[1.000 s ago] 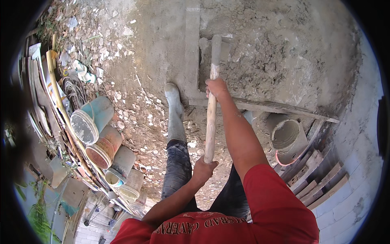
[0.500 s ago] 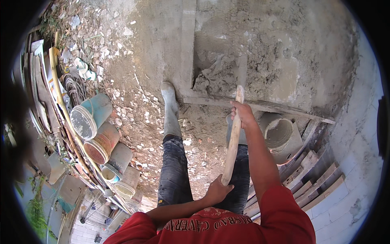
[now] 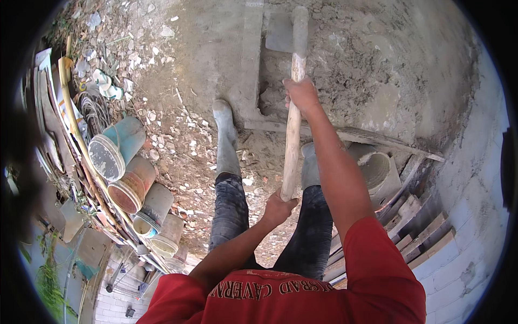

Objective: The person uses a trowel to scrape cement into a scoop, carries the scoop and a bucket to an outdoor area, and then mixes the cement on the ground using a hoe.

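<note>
Fingers (image 3: 290, 85) around an apparent hoe (image 3: 293, 127)

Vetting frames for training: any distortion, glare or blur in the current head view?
Head view, edges: block wall bowed by the fisheye, corners black, dark out-of-focus patch at left. Head view, centre: soft diffuse light, no strong glare; left hand, right hand and wooden handle look fairly sharp.
</note>
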`<state>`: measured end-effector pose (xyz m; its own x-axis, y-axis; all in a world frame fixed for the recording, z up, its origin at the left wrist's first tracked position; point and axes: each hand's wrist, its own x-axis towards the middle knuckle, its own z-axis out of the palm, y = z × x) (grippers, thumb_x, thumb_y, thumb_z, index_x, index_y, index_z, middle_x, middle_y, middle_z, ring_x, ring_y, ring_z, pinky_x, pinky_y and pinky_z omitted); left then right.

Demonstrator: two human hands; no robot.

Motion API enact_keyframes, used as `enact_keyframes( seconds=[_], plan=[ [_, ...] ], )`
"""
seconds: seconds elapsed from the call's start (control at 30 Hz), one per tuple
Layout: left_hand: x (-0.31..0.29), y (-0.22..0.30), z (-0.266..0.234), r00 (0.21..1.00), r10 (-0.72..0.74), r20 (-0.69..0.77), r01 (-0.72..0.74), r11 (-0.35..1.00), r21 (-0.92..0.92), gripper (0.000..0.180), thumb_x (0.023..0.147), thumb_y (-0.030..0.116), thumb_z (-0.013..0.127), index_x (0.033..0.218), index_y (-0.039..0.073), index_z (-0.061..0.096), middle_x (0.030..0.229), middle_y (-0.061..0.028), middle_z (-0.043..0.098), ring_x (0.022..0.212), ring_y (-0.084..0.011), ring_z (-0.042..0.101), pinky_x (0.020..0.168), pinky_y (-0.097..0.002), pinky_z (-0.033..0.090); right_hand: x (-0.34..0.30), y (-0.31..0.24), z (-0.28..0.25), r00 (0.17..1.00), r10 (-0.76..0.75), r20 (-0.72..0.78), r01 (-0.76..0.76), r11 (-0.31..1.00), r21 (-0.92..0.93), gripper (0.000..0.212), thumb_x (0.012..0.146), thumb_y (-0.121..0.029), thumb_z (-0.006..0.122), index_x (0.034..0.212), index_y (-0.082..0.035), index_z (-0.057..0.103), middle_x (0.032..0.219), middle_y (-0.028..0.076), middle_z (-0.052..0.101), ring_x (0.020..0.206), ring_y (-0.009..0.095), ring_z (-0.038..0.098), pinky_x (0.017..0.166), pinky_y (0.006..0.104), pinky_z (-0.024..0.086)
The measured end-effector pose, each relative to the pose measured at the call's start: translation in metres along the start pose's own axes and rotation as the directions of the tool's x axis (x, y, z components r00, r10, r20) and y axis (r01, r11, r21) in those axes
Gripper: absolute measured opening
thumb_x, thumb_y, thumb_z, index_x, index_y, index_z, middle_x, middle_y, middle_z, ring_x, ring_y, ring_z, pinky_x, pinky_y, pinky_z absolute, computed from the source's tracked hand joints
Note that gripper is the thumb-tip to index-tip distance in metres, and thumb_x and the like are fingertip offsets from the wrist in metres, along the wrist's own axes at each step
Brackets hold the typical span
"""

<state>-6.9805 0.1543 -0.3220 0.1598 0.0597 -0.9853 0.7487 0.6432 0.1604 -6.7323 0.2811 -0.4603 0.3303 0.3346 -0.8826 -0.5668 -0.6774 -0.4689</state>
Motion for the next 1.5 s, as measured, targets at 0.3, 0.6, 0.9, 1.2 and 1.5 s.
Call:
enact_keyframes(
  seconds=[0.3,0.6,0.9,1.2,1.5],
  plan=[
    [-0.065,0.024,0.030,0.929,-0.328,0.174,0.371,0.809,-0.457,0.024,0.084,0.010,0.070,0.095,0.006,0.049,0.066,-0.0035,0.050,0.048,-0.0133,0.048,0.044,-0.0309,0.042,0.019,0.100,0.011,0.937,0.335,0.099,-0.307,0.924,-0.226,0.021,0.090,-0.015,0.063,0.084,0.004,0.059,0.066,0.010,0.058,0.054,0.022,0.060,0.049,0.0370,0.052],
    [-0.125,-0.044,0.016,0.972,0.130,0.196,-0.178,0.950,0.255,0.048,0.085,0.019,0.074,0.126,0.001,0.056,0.091,-0.0139,0.071,0.080,-0.0257,0.071,0.070,-0.0382,0.055,-0.130,0.049,-0.082,0.948,0.214,-0.235,-0.155,0.958,0.243,0.019,0.093,-0.016,0.065,0.087,-0.002,0.054,0.066,0.004,0.052,0.048,0.014,0.051,0.041,0.0315,0.044],
    [-0.108,-0.033,-0.079,0.979,-0.076,0.189,-0.028,0.869,0.494,0.044,0.082,0.025,0.074,0.120,0.004,0.063,0.093,-0.0168,0.071,0.087,-0.0245,0.069,0.080,-0.0380,0.052,-0.167,0.050,-0.048,0.934,0.124,-0.335,0.057,0.875,0.481,0.024,0.095,-0.013,0.063,0.106,0.000,0.046,0.068,0.005,0.052,0.047,0.013,0.050,0.040,0.0319,0.045],
    [-0.106,-0.069,-0.030,0.899,-0.435,-0.039,0.436,0.899,0.028,0.035,0.081,0.021,0.076,0.101,-0.001,0.059,0.071,-0.0065,0.061,0.057,-0.0142,0.058,0.053,-0.0336,0.049,-0.050,0.174,0.064,0.977,0.134,-0.167,-0.181,0.933,-0.312,0.051,0.086,-0.028,0.066,0.111,0.012,0.049,0.087,0.028,0.067,0.068,0.037,0.070,0.062,0.0446,0.057],
    [-0.028,-0.111,-0.038,0.982,-0.062,-0.177,0.125,0.922,0.367,0.034,0.080,0.021,0.071,0.107,0.001,0.066,0.084,-0.0228,0.069,0.079,-0.0335,0.071,0.072,-0.0423,0.054,-0.031,0.158,0.051,0.950,0.095,-0.297,-0.180,0.945,-0.273,0.049,0.090,-0.030,0.065,0.113,0.010,0.050,0.080,0.026,0.067,0.065,0.035,0.070,0.058,0.0439,0.056]
  ],
)
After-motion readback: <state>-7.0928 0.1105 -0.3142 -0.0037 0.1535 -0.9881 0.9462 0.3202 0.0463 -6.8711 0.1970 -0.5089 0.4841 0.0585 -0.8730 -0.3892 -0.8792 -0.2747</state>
